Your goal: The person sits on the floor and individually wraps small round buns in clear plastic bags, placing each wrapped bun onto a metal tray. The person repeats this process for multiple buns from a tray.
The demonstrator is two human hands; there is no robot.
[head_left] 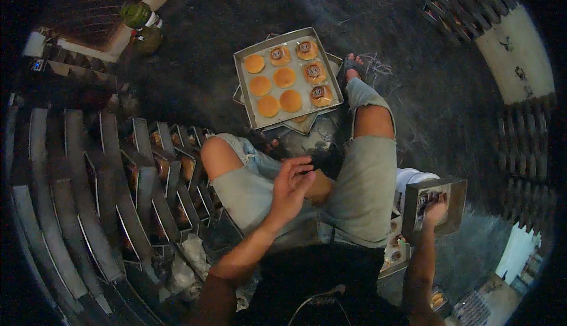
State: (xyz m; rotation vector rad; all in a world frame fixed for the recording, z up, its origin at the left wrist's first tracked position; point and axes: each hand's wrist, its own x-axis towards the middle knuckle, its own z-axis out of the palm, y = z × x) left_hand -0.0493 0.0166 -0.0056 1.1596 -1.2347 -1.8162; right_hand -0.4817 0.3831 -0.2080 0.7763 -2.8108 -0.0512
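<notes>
While five round golden buns lie bare, four wear printed wrappers.

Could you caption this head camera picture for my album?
Right hand in a metal box, left hand empty, a tray of round buns ahead.

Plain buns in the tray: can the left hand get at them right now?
Likely yes: the left hand looks empty, the plain buns lie uncovered, and only the near wall of the tray seems in between.
</notes>
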